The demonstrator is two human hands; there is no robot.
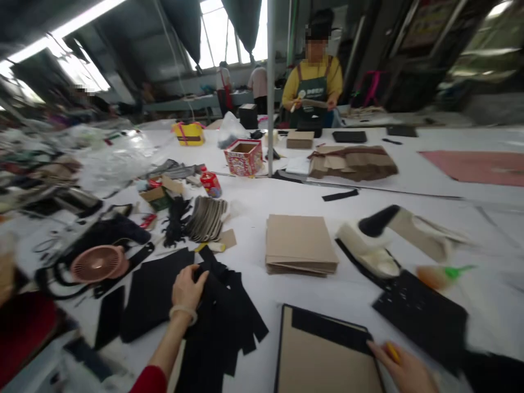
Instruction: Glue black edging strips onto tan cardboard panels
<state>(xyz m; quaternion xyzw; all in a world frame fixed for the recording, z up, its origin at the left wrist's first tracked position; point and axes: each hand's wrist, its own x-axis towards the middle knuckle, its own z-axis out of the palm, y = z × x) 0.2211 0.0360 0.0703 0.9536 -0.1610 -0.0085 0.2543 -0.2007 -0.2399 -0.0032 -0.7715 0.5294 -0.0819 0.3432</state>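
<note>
My left hand (187, 286), with a light band at the wrist, pinches at the top of a fanned heap of black strips (223, 305). Which strip its fingertips grip is partly hidden. In front of me lies a beige board (323, 355) with dark edges and a black strip (327, 327) flat along its far side. At the board's right edge is my right hand (405, 368). Its fingers are closed round a small yellow object (393, 352), mostly hidden, and a fingertip touches the strip's right end.
A stack of beige boards (301, 243) stands beyond the board. To the right are a white dispenser (368, 248), a black sheet (426, 311) and a blurred bottle with green nozzle (444, 275). A pink fan (99, 263) sits left. Across the table stands a person (313, 82).
</note>
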